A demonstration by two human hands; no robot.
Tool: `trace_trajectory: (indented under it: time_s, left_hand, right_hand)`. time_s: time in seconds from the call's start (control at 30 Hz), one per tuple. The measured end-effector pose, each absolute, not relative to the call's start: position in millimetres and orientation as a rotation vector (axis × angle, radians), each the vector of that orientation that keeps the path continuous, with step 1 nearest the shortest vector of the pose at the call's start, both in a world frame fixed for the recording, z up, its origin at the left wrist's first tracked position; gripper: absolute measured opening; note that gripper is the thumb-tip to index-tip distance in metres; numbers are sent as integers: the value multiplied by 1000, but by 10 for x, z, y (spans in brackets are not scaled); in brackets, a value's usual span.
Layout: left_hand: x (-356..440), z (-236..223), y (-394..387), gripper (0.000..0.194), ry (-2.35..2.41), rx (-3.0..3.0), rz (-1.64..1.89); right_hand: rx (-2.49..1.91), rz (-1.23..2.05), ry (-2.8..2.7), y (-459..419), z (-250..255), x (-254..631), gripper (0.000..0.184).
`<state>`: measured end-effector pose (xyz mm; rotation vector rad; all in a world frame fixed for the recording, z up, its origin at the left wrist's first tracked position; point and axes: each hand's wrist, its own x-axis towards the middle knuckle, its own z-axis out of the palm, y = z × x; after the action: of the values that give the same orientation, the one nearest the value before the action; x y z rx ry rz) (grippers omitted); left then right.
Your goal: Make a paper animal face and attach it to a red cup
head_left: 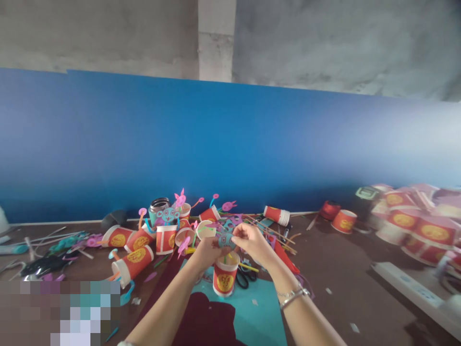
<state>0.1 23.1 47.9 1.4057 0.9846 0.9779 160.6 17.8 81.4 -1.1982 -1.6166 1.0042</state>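
Observation:
A blue paper animal-face cutout (225, 239) is held between my two hands above a red paper cup. My left hand (208, 252) grips its left side with closed fingers. My right hand (251, 240) pinches its right edge between thumb and fingers. Directly below stands the red paper cup (225, 278) with a yellow round emblem, upright on a teal sheet (261, 298). A yellow stick (249, 266) shows at the cup's right side. Black-handled scissors (247, 278) lie just right of the cup, partly hidden by my right wrist.
Decorated red cups (135, 264) with paper faces and bent pipe cleaners crowd the left and back. Stacked cups (418, 221) fill the far right, behind a white power strip (410, 283). Wooden sticks (277, 235) lie behind my right hand. A blue panel (223, 144) bounds the table's back.

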Motion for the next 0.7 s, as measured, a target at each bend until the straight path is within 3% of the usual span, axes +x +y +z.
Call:
trace_trajectory:
  time_s: [0.7]
  left_hand:
    - [-17, 574, 208, 33, 853, 1377, 1017]
  right_hand:
    - [-1211, 1023, -1646, 176, 803, 1611, 6]
